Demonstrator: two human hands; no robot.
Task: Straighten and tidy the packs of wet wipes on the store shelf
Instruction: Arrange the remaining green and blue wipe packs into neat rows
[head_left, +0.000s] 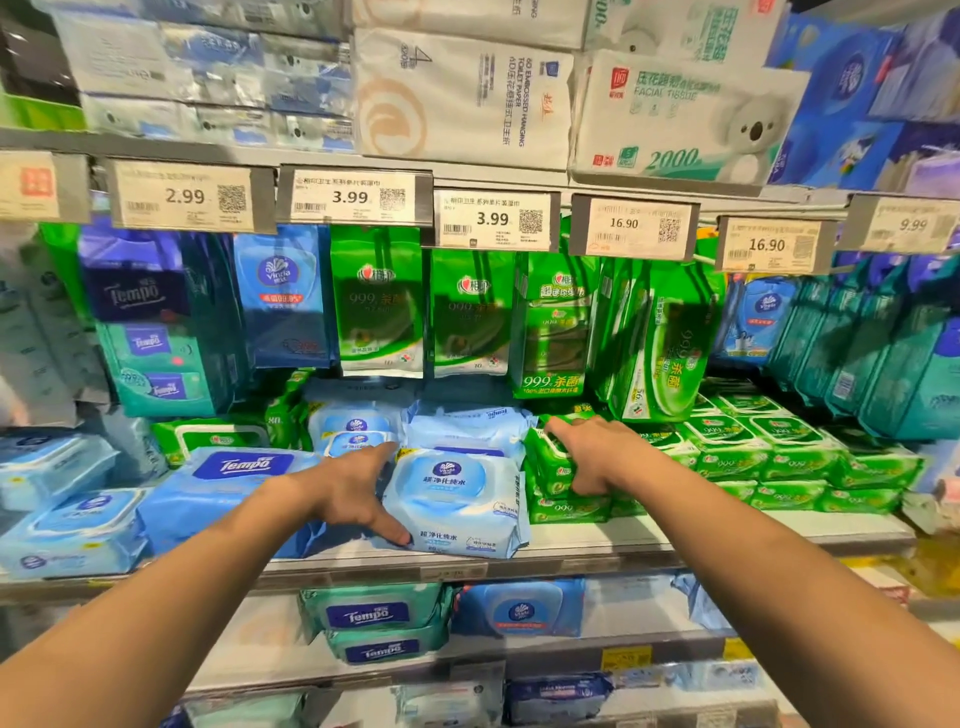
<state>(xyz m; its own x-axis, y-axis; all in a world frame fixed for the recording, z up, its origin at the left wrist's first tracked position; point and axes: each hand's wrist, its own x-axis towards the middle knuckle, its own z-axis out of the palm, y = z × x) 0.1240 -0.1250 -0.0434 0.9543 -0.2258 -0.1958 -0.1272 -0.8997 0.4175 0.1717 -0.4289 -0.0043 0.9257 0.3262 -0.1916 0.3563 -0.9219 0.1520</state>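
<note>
While both hands are on the middle shelf (597, 545), the tidying looks to be partway through rather than finished. The left hand (358, 493) lies flat with straight fingers against the left side of the front light-blue pack (457, 499), thumb at its lower front corner, pressing rather than gripping. The right hand (587, 457) rests over the stack of green packs (561, 483) just beside it, fingers spread on top and thumb down the front — holding nothing. To the right, the green rows (769, 457) already sit in fairly even stacks, so that stretch seems done. Left of the hands, the Tempo pack (234, 478) and the pale blue packs (62, 499) lie at skewed angles, and the blue packs behind (462, 426) look rumpled — these probably remain to be squared up.
</note>
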